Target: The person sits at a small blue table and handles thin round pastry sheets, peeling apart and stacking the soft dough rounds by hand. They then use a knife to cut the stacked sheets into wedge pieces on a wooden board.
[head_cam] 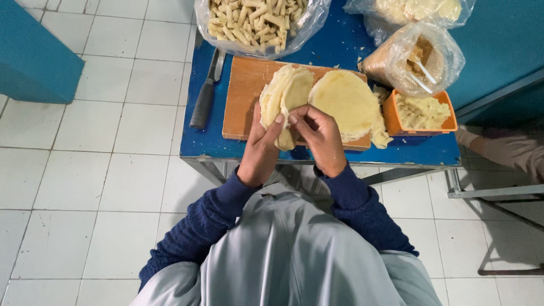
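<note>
Hands at frame centre: left hand (262,148) and right hand (318,134) both pinch a folded dough wrapper (285,96) over the cutting board (243,96), beside a flat wrapper stack (345,102).

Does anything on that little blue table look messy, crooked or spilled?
Mostly tidy. The stack of round wrappers overhangs the wooden board's near right edge, a few pale crumbs lie on the blue table, and the knife lies half over the left edge.

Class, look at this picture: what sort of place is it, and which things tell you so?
Probably a small food-preparation workspace: a wooden cutting board bearing thin round pale dough sheets, a black-handled knife, and a clear plastic bag of rolled pastry sticks on a blue table.
</note>
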Demonstrator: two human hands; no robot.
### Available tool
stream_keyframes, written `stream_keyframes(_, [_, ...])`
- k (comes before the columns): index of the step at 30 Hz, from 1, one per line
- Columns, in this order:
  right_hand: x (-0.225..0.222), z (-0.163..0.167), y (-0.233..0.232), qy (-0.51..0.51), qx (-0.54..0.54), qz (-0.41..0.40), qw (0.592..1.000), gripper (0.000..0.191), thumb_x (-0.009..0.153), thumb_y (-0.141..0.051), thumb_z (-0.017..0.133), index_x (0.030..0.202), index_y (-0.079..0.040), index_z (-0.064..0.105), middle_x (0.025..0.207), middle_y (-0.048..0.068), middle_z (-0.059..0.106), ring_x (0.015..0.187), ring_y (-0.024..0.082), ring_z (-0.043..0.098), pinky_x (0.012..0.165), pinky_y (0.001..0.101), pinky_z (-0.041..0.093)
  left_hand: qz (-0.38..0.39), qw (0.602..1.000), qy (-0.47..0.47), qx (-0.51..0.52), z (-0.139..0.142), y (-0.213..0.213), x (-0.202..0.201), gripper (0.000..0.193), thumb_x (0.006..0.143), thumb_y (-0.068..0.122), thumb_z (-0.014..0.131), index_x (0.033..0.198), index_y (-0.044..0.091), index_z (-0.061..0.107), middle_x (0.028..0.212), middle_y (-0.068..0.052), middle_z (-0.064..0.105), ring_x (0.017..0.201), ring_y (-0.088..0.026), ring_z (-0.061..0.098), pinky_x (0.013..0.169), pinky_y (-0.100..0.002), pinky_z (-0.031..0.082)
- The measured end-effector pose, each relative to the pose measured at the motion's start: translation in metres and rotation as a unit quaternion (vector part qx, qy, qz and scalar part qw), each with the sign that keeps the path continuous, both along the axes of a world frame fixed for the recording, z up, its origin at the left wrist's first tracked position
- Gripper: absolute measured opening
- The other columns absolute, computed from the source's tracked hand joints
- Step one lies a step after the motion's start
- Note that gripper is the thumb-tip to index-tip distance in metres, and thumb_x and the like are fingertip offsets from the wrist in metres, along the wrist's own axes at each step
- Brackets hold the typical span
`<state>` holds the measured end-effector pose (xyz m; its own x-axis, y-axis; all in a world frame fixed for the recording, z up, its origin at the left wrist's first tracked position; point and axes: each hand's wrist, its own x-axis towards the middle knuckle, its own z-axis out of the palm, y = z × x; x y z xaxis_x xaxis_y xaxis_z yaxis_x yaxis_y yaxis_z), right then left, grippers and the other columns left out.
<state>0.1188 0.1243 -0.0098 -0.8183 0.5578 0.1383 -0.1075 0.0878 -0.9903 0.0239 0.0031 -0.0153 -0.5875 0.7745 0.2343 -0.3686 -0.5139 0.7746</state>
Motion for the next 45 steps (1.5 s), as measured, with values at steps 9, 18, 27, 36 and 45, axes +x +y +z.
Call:
stream_keyframes(9, [0.000,-0.001,0.000,0.043,-0.068,0.007,0.997,0.013,0.106,-0.012,0.063,0.102,-0.001,0.067,0.092,-0.001,0.067,0.084,0.005,0.061,0.076,0.0217,0.054,-0.020,1.000,-0.005,0.013,-0.008,0.002,0.000,0.054,0.109,0.011,0.049,0.158,0.006,0.025,0.147,-0.007,0.047,0.134,-0.016,0.047,0.113,-0.032,0.040])
stream_keyframes(18, [0.007,0.025,-0.030,0.043,0.241,-0.073,0.967,0.023,0.091,-0.003,0.077,0.111,-0.001,0.067,0.110,0.003,0.062,0.093,0.011,0.066,0.083,0.0272,0.058,-0.069,0.992,-0.098,0.035,-0.008,-0.001,-0.009,0.048,0.116,0.019,0.040,0.160,0.006,0.028,0.141,-0.013,0.052,0.123,-0.022,0.054,0.101,-0.034,0.048])
stream_keyframes(27, [0.006,0.019,-0.036,0.046,0.505,-0.143,0.850,0.018,0.091,0.001,0.079,0.105,-0.004,0.068,0.111,0.008,0.064,0.099,0.029,0.068,0.081,0.0390,0.056,-0.094,0.979,-0.163,0.078,-0.006,0.001,-0.012,0.045,0.115,0.017,0.039,0.159,0.008,0.028,0.150,-0.012,0.048,0.137,-0.023,0.051,0.114,-0.037,0.044])
stream_keyframes(36, [0.004,0.010,-0.012,0.054,0.272,-0.046,0.960,0.005,0.097,0.003,0.072,0.099,0.002,0.067,0.111,0.008,0.062,0.099,0.018,0.065,0.084,0.0296,0.054,-0.059,0.997,-0.007,0.040,-0.008,0.001,-0.014,0.070,0.101,-0.002,0.060,0.157,0.010,0.021,0.152,-0.007,0.041,0.145,-0.021,0.041,0.121,-0.038,0.036])
stream_keyframes(45, [-0.001,-0.026,0.030,0.150,-0.255,0.055,0.954,0.010,0.116,-0.010,0.056,0.120,-0.001,0.057,0.114,0.009,0.066,0.103,0.017,0.067,0.092,0.0329,0.058,-0.042,0.993,-0.096,0.052,0.004,-0.010,-0.022,0.062,0.102,-0.005,0.047,0.159,0.006,0.026,0.156,-0.011,0.043,0.147,-0.024,0.042,0.122,-0.038,0.035])
